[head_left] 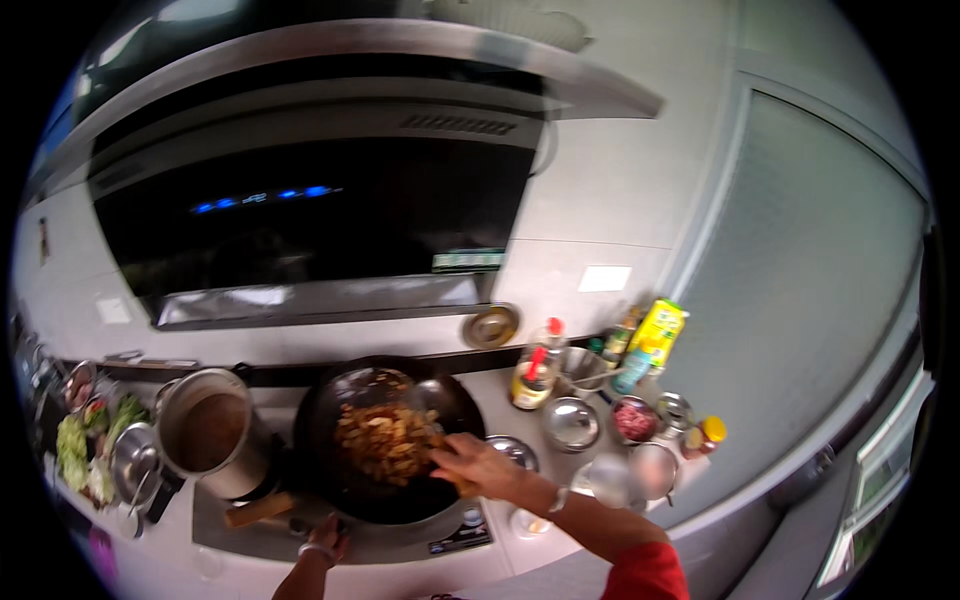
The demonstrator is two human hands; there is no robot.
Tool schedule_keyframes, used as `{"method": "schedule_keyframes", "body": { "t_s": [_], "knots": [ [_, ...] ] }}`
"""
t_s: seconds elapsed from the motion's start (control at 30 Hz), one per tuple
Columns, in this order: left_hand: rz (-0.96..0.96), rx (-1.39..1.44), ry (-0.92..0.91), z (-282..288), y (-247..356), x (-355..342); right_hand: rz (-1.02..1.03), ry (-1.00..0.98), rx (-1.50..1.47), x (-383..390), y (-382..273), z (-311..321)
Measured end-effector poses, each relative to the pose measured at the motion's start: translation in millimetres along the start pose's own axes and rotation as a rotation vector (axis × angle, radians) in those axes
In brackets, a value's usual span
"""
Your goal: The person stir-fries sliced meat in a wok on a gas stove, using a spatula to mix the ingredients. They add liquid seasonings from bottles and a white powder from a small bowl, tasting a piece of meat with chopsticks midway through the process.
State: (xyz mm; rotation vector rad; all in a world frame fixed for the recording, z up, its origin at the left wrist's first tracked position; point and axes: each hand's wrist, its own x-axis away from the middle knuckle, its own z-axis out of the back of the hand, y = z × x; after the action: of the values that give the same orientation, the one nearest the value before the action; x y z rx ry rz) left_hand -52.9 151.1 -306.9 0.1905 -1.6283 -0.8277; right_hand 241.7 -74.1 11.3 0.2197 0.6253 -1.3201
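Observation:
A dark wok (322,478) sits on the stove (225,522), with browned, chopped food (385,440) in its middle. Over the wok's right rim, my right hand (472,463) is closed round the wooden handle of a spatula (465,488); its blade is hard to make out among the food. At the stove's front edge, my left hand (328,540) has its fingers curled at a stove knob (336,521), which they mostly cover. A wooden handle (260,510) juts forward from below the wok's left side.
Left of the wok stands a tall metal pot (235,460) with brownish liquid. Beyond it are a metal bowl (136,465) and leafy vegetables (72,450). Sauce bottles (532,380), a bowl of red meat (634,419) and several metal bowls crowd the right counter. A range hood (310,200) hangs behind.

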Motion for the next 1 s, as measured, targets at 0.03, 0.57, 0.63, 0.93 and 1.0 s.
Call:
{"method": "schedule_keyframes", "body": {
  "t_s": [0.03,0.57,0.63,0.93,1.0],
  "knots": [
    [0.09,0.062,-0.006,-16,12,17,-0.02,-0.033,0.028,5,1,6],
    [0.121,0.041,0.079,-27,32,59,-0.018,-0.122,0.091,8,-8,7],
    [0.079,0.004,0.104,-28,34,62,-0.021,-0.098,0.085,9,-8,11],
    [-0.004,-0.058,0.119,-29,34,65,-0.03,-0.202,0.142,15,-15,14],
    [-0.013,0.044,0.142,-28,26,53,0.035,-0.197,0.184,10,-15,5]
  ]
}}
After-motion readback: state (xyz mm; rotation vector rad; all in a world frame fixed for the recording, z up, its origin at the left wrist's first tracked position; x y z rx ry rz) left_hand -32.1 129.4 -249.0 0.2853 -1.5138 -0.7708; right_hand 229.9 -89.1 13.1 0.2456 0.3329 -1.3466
